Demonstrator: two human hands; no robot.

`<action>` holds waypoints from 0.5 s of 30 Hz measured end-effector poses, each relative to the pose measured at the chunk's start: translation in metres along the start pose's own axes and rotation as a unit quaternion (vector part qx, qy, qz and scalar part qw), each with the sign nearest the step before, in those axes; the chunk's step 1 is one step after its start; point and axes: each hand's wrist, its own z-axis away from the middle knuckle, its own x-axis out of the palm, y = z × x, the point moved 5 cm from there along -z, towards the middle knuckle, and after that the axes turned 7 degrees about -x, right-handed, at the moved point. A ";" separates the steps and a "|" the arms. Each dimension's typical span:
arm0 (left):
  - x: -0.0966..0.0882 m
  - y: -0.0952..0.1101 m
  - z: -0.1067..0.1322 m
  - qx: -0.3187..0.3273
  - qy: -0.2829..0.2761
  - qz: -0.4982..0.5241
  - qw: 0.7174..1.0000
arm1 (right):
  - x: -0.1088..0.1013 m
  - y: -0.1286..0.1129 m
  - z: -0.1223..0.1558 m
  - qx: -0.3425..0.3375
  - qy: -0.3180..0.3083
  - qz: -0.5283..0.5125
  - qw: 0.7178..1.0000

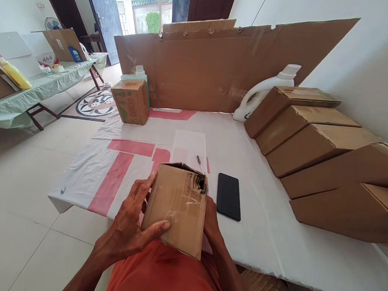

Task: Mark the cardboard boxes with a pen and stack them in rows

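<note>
A small brown cardboard box (178,205) is held tilted at the table's near edge, just in front of my body. Its top right corner has a torn, dark-edged hole, and strips of clear tape shine on its face. My left hand (139,222) grips the box's left side, thumb lying across the front face. Against the right side is my right hand (212,215), its fingers mostly hidden behind the box. Just beyond the box lie a pen (199,162) and a white sheet of paper (189,145). A black phone (229,196) rests to the right.
Several cardboard boxes (315,155) lean in a row along the right side. Behind them stands a white detergent jug (263,90). A large cardboard panel (197,72) closes off the back. At the back left, another box (131,102) stands before a bottle (139,73).
</note>
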 end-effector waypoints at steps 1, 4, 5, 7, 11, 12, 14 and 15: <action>0.002 -0.002 0.001 -0.017 -0.001 0.003 1.000 | -0.001 -0.001 0.003 0.003 -0.004 0.004 1.000; 0.003 -0.005 0.002 -0.053 -0.001 0.015 0.998 | -0.012 -0.009 0.004 0.007 0.012 0.009 1.000; 0.003 -0.005 0.001 -0.060 -0.003 0.018 0.998 | -0.017 -0.015 0.002 0.008 0.023 0.002 1.000; 0.001 -0.003 -0.002 -0.064 -0.015 0.026 0.997 | -0.026 -0.033 -0.005 0.004 0.033 -0.051 0.998; -0.005 0.001 -0.029 -0.050 -0.022 0.039 0.998 | -0.032 -0.082 -0.027 -0.031 -0.007 -0.160 0.987; -0.008 0.001 -0.040 -0.050 -0.010 0.039 0.998 | -0.031 -0.091 -0.032 -0.037 -0.023 -0.164 0.985; -0.012 0.001 -0.066 -0.047 0.034 0.033 0.998 | -0.027 -0.105 -0.040 -0.045 -0.062 -0.170 0.982; -0.013 0.003 -0.080 -0.036 0.059 0.028 0.997 | -0.025 -0.109 -0.042 -0.052 -0.079 -0.173 0.980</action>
